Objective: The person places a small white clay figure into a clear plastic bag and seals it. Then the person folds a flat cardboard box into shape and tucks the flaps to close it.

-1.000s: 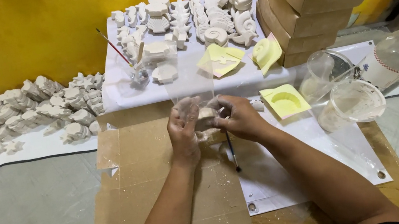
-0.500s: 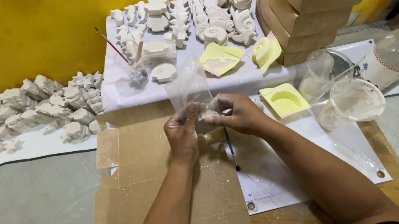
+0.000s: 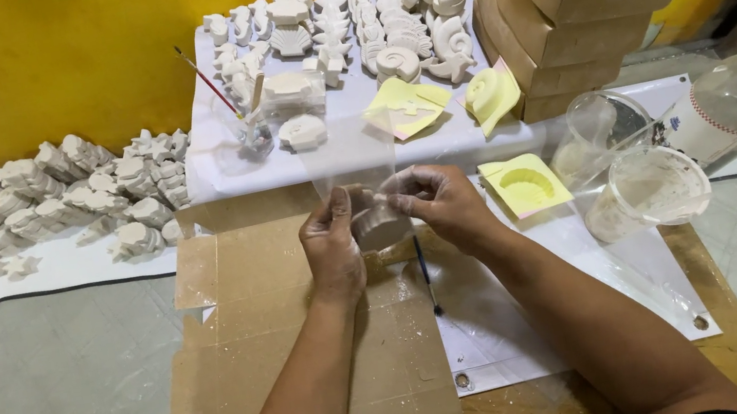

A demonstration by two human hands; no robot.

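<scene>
My left hand (image 3: 332, 247) and right hand (image 3: 440, 205) pinch the clear bag (image 3: 352, 165) around a cast (image 3: 382, 227); keep it upright, opening at 12 o'clock.

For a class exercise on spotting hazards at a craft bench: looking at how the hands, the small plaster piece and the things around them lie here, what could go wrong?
1. The plaster piece, pinched by the left hand and right hand inside a thin clear bag, might slip and chip.
2. The plastic cups stand by the right forearm; a nudge could tip them.
3. The thin brush under the wrists could roll off.
</scene>
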